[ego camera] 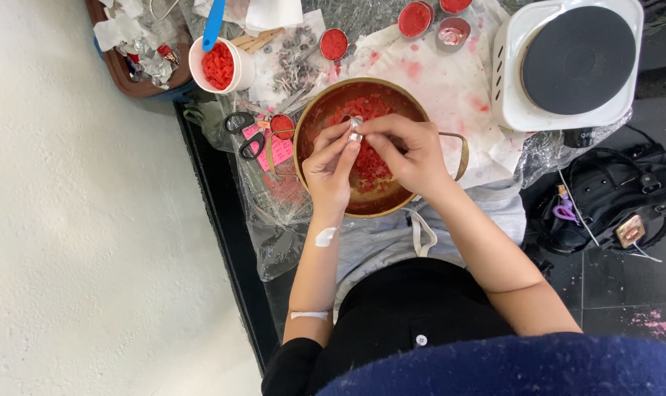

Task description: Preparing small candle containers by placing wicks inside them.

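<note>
Stained table (450, 88): two hands' (333, 165) (410, 150) grip grasping one metal cup (355, 128) over one pot (325, 103)

Both bare forearms reach forward from the body, and the two hands meet close together, fingertips almost touching. The left hand (328, 170) is half curled with its fingers bent toward the right one. The right hand (413, 152) pinches with thumb and fingers, its wrist bent inward.
</note>
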